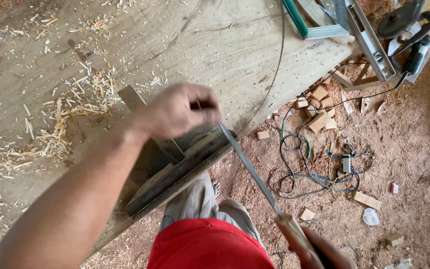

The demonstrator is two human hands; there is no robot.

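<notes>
Left hand (pixel 177 110) pinched closed on the tip end of a long flat grey metal file (pixel 250 167); right hand (pixel 319 249) wrapped around its pale wooden handle (pixel 294 230). File runs diagonally, tip end lying across a dark flat metal blade (pixel 175 174) at the edge of the worn plywood tabletop (pixel 200 45). Wood chips (pixel 70 104) litter the tabletop. Tangled cables (pixel 314 169) and wood offcuts (pixel 319 107) on the sawdust floor (pixel 414 164).

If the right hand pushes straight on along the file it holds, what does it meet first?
The right hand grips the wooden handle of a long file pointing up-left. On that line it would probably meet the dark blade at the workbench edge, then the left hand pinching the file tip.
</notes>
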